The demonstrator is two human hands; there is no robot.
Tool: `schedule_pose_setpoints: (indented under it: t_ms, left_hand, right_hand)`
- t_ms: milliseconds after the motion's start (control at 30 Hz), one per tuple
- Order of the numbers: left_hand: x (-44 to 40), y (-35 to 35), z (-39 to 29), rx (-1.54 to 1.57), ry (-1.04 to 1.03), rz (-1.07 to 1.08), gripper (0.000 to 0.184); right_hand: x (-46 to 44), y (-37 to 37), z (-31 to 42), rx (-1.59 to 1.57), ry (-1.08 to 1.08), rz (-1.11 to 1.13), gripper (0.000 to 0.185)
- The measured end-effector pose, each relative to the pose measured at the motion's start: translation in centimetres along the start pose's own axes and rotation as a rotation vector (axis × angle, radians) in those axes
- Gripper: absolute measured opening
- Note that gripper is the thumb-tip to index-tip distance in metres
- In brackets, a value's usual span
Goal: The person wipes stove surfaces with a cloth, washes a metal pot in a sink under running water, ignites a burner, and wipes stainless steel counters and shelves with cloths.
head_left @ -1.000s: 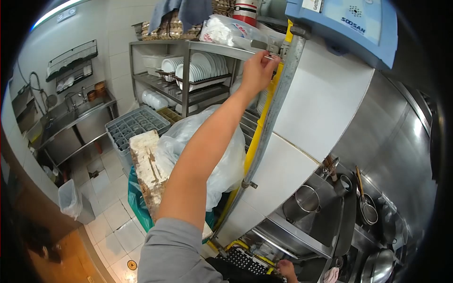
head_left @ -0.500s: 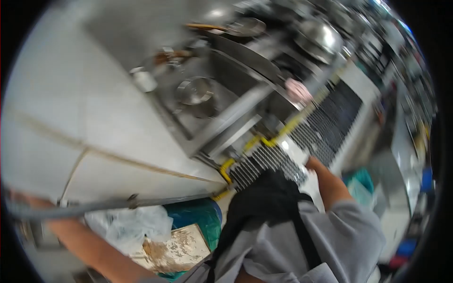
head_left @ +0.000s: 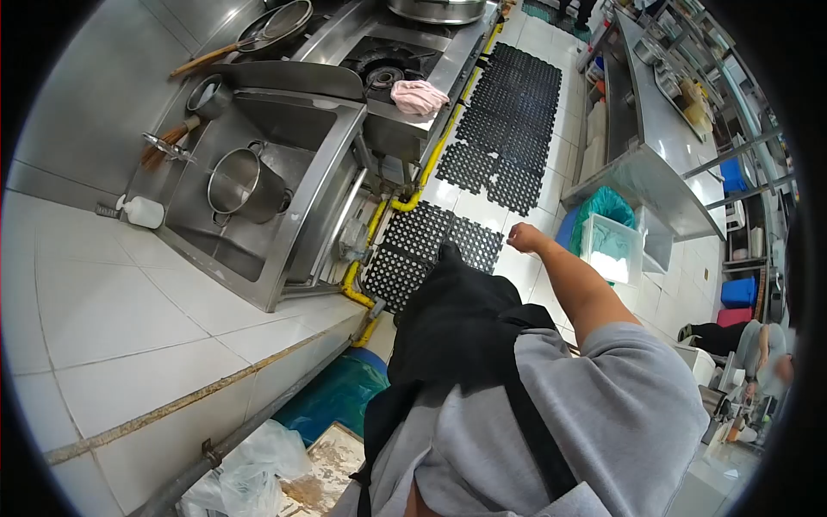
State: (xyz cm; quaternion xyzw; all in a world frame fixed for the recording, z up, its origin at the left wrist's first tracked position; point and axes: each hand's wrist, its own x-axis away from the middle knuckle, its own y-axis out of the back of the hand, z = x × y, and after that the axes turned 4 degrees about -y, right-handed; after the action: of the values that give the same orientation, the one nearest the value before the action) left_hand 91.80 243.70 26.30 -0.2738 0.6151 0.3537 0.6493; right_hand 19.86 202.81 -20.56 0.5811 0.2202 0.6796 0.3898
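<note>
My right hand point(head_left: 529, 238) hangs in front of me over the white tiled floor, its fingers curled in and no object showing in them. It is beside the perforated black floor mat point(head_left: 413, 246), apart from it. My left hand is out of view. To the left, a two-handled metal pot point(head_left: 245, 185) stands in the steel sink point(head_left: 297, 233). A white bottle point(head_left: 142, 212) is by the sink's near corner, and a brush point(head_left: 168, 146) is behind the tap.
A pink cloth point(head_left: 419, 97) lies on the stove edge beside a burner point(head_left: 385, 77). Yellow pipe point(head_left: 405, 205) runs low along the stove. A green-lined bin point(head_left: 607, 207) and a white tub point(head_left: 610, 250) stand at right, near a steel table point(head_left: 672, 146). Another person point(head_left: 749, 340) is far right.
My view has turned and steadied, bringing the sink and stove further left. My left arm, earlier stretched out at lower left, has gone from view. My right arm still hangs in front.
</note>
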Motion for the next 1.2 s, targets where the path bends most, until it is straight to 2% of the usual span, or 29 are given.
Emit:
schedule_pose_setpoints:
  t_ms: [33,300,367,467,567,600,633,667,700,767,833,900,967,1100,1167,1200]
  left_hand:
    - [-0.1,0.4,-0.4,-0.016,-0.016,-0.021,0.053]
    - [-1.9,5.4,-6.3,-0.111,-0.131,-0.165,0.062]
    - [-2.8,5.9,-8.8,-0.109,-0.158,-0.197,0.065]
    - [-3.4,6.2,-13.4,-0.099,-0.181,-0.242,0.069]
    - [-3.2,6.1,-18.5,-0.077,-0.218,-0.259,0.072]
    - [-2.7,5.6,-20.4,-0.065,-0.235,-0.256,0.074]
    - [-1.9,5.3,-21.8,-0.071,-0.234,-0.242,0.075]
    - [-1.0,4.7,-23.2,-0.081,-0.22,-0.23,0.076]
    - [0.0,4.0,-24.3,-0.137,-0.181,-0.18,0.077]
    - [2.1,2.9,-26.2,-0.311,-0.07,0.0,0.08]
    - [2.4,2.3,-26.4,-0.305,-0.056,-0.021,0.084]
    - [3.1,1.0,-25.7,-0.297,-0.025,-0.04,0.088]
    - [4.3,-0.8,-24.7,-0.421,0.024,-0.063,0.096]
    - [4.2,-1.8,-26.5,-0.336,0.049,-0.197,0.101]
    - [3.5,-0.6,-28.4,-0.524,-0.043,-0.331,0.078]
    - [3.4,0.0,-29.4,-0.507,-0.031,-0.34,0.078]
  right_hand:
    - [0.2,-0.2,-0.9,0.032,0.026,-0.048,0.029]
    - [-1.4,-1.1,-4.6,-0.083,-0.026,0.081,0.032]
    - [-2.0,-0.4,-5.0,-0.077,0.073,0.022,0.033]
    - [-3.0,0.7,-6.5,-0.141,0.092,-0.011,0.033]
    - [-4.2,1.6,-10.8,-0.192,0.124,-0.052,0.031]
    - [-4.6,1.5,-12.7,-0.183,0.192,-0.138,0.03]
    - [-5.2,1.8,-14.7,-0.222,0.138,-0.059,0.03]
    - [-5.9,1.0,-17.2,-0.291,0.164,-0.118,0.029]
    - [-6.0,1.1,-19.2,-0.304,0.097,-0.135,0.028]
    - [-5.4,0.9,-22.1,-0.322,0.028,-0.145,0.027]
    - [-5.3,0.3,-24.8,-0.456,-0.148,-0.092,0.025]
    - [-5.9,-1.7,-27.3,-0.459,-0.2,-0.058,0.026]
    - [-4.8,-2.3,-27.8,-0.47,-0.261,-0.042,0.027]
    - [-1.9,-3.4,-27.2,-0.698,-0.351,0.032,0.027]
    - [-1.3,-5.2,-27.5,-0.718,-0.363,0.022,0.028]
    - [-0.9,-6.1,-27.8,-0.744,-0.391,0.046,0.028]
